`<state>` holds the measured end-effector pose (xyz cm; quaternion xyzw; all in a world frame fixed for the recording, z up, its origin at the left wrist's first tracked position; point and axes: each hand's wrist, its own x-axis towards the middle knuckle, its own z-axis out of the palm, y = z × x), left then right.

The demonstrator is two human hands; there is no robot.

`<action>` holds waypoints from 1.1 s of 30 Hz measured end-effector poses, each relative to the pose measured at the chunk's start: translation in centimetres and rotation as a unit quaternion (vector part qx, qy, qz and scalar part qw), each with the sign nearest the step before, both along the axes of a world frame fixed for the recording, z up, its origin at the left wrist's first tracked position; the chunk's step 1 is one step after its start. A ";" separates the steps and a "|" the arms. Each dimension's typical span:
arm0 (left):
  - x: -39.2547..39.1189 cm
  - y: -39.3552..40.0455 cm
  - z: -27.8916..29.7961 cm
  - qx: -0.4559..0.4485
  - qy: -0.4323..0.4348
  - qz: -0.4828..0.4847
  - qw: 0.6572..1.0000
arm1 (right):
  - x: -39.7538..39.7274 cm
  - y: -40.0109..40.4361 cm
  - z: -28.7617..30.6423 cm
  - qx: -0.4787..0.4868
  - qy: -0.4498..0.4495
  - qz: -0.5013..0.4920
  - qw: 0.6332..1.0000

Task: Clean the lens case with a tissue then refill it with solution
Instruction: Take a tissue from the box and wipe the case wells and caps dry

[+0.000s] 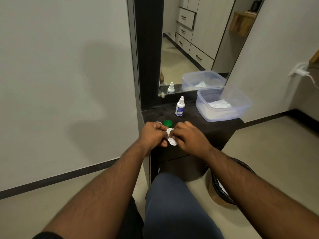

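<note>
Both my hands meet at frame centre, over the front edge of the dark counter [203,125]. My left hand [152,133] has its fingers curled round the white lens case [171,139]; my right hand [187,137] pinches at the case's upper well, can't tell if there's tissue under the fingertips. A green cap [167,123] sits on the counter just behind my hands, and a second, pale cap [158,122] peeks out behind my left knuckles. The solution bottle [180,106] stands upright further back, mid-counter, apart from the clear tub [241,107] with tissues at the right-hand rear. The wall bounds the counter's left edge, the mirror [189,40] the rear. Bare counter right of my hands. A lined bin [219,187] sits on the floor, lower right.
</note>
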<state>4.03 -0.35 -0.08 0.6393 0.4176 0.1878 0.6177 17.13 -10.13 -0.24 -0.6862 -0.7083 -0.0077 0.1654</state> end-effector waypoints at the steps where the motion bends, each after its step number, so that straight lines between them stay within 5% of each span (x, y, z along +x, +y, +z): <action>1: 0.0 0.0 0.0 -0.003 -0.005 0.002 1.000 | 0.1 0.0 0.1 0.003 0.007 -0.009 1.000; 12: 0.1 -0.3 -0.3 0.007 -0.008 0.006 1.000 | 1.3 -0.5 0.4 -0.025 -0.042 0.032 0.998; 22: 0.2 -0.5 -0.3 0.019 0.004 0.007 1.000 | 0.7 -1.6 -1.5 0.038 0.056 -0.038 0.997; 33: 0.2 -0.5 -0.3 0.024 0.012 0.013 1.000 | 0.8 -1.5 -1.5 -0.003 0.043 -0.049 0.998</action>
